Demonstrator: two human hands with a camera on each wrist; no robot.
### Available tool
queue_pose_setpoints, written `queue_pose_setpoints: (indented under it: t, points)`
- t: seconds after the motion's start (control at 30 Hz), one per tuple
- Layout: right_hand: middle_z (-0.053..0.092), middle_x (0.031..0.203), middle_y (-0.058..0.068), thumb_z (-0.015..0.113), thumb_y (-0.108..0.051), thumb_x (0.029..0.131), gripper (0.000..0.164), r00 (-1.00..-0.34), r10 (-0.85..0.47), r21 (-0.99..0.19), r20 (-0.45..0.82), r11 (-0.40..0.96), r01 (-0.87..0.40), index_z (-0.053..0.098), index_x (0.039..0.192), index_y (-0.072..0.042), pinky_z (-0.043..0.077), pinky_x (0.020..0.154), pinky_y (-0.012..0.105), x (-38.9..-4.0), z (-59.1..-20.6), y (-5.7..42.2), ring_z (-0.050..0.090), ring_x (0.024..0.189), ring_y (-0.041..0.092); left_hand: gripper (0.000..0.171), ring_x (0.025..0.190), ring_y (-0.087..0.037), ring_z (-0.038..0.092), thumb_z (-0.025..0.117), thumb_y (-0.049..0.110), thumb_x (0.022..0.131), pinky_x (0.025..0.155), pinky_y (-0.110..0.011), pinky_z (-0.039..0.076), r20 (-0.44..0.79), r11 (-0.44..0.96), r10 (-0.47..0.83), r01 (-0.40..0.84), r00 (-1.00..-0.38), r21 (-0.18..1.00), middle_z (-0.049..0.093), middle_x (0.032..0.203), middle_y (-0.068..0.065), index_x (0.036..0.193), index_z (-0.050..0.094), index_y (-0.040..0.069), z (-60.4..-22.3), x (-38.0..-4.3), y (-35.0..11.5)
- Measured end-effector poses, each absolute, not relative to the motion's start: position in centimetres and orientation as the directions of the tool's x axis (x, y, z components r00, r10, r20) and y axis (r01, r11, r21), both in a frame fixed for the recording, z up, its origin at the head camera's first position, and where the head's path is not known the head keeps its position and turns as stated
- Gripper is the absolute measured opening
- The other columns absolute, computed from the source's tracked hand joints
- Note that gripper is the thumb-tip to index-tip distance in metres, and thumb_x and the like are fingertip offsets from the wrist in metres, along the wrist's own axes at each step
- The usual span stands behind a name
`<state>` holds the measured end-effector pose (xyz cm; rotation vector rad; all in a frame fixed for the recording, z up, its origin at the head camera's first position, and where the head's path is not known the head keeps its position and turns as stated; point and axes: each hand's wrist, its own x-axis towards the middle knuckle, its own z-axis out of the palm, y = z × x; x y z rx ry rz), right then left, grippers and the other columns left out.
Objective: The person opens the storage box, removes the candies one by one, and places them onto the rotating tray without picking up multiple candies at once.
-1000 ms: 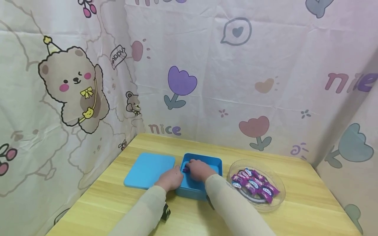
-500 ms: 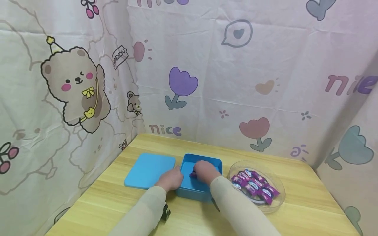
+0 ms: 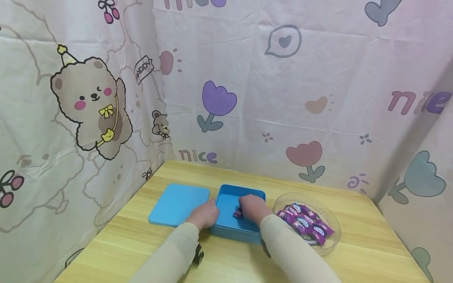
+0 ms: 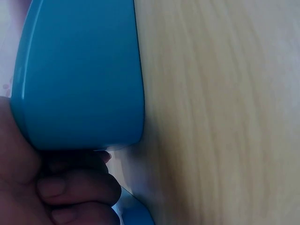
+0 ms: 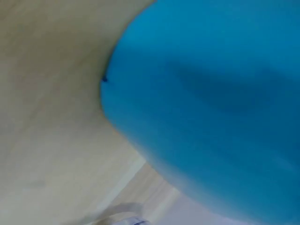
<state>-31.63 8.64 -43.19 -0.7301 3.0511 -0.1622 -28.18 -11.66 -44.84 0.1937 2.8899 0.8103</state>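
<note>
A blue rectangular box (image 3: 236,234) stands on the wooden table, its top uncovered. My left hand (image 3: 204,214) grips its left wall; in the left wrist view curled fingers (image 4: 77,190) lie against the box's outer side (image 4: 84,79), with the thumb up at the rim. My right hand (image 3: 254,207) is inside the box and pinches a purple-wrapped candy (image 3: 238,213), low over the bottom. Most of that candy is hidden by the fingers. The right wrist view has only the box wall (image 5: 197,117), blurred, and no hand.
A flat blue lid (image 3: 178,204) lies left of the box. To the right, a round clear plastic dish (image 3: 334,241) holds several purple candies (image 3: 302,224). Printed curtains (image 3: 262,90) rise behind the table (image 3: 116,243) and along both sides.
Inside the box my right hand has moved from the left side toward the right and slightly nearer, carrying the candy along. My left hand keeps its hold on the left wall.
</note>
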Motion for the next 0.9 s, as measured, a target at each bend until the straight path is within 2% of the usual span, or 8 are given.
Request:
queue_pose_setpoints:
  t: [0.23,0.5,0.63,0.77,0.9]
  points:
    - [0.065,0.083,-0.004,0.064,-0.015,0.099,0.008,-0.899,-0.434,-0.150,0.058,0.887,-0.437,0.072,0.097,-0.016,0.057,0.083,0.040,-31.8,-43.5,9.4,0.057,0.074,0.015,0.052,0.135,-0.038,0.047,0.041,0.020,0.106,0.109,-0.056,0.039,-0.090,0.853,0.156,0.089,-0.984,0.514,0.046,0.151,-0.023,0.149,0.037,-0.010,-44.9,-28.3,-11.8]
    - [0.065,0.090,-0.004,0.067,-0.014,0.095,0.007,-0.892,-0.432,-0.140,0.130,0.883,-0.448,0.071,0.098,-0.019,0.057,0.078,0.038,-31.1,-42.8,10.6,0.058,0.080,0.015,0.053,0.138,-0.039,0.043,0.038,0.021,0.107,0.111,-0.056,0.037,-0.103,0.860,0.155,0.083,-0.982,0.503,0.044,0.152,-0.022,0.150,0.036,-0.010,-44.9,-28.5,-11.6]
    - [0.064,0.090,-0.006,0.071,-0.011,0.091,0.010,-0.892,-0.422,-0.204,0.162,0.870,-0.449,0.071,0.097,-0.019,0.056,0.075,0.037,-30.2,-41.6,11.7,0.058,0.080,0.014,0.053,0.137,-0.039,0.044,0.037,0.021,0.107,0.110,-0.056,0.037,-0.116,0.859,0.147,0.069,-0.982,0.507,0.045,0.152,-0.022,0.150,0.036,-0.009,-44.8,-28.5,-11.6]
    - [0.064,0.091,-0.007,0.075,-0.012,0.091,0.012,-0.910,-0.376,-0.295,0.175,0.862,-0.413,0.072,0.100,-0.020,0.057,0.079,0.037,-29.0,-40.5,13.3,0.060,0.083,0.013,0.052,0.137,-0.039,0.045,0.037,0.021,0.107,0.110,-0.056,0.037,-0.121,0.856,0.146,0.064,-0.982,0.514,0.045,0.152,-0.022,0.150,0.036,-0.009,-44.7,-28.4,-11.5]
    - [0.065,0.093,-0.006,0.076,-0.013,0.092,0.012,-0.926,-0.332,-0.318,0.182,0.871,-0.375,0.073,0.102,-0.019,0.057,0.082,0.041,-27.9,-39.7,15.3,0.061,0.086,0.014,0.053,0.138,-0.038,0.043,0.036,0.022,0.107,0.111,-0.056,0.037,-0.122,0.854,0.151,0.067,-0.981,0.516,0.044,0.153,-0.021,0.151,0.036,-0.009,-44.7,-28.4,-11.6]
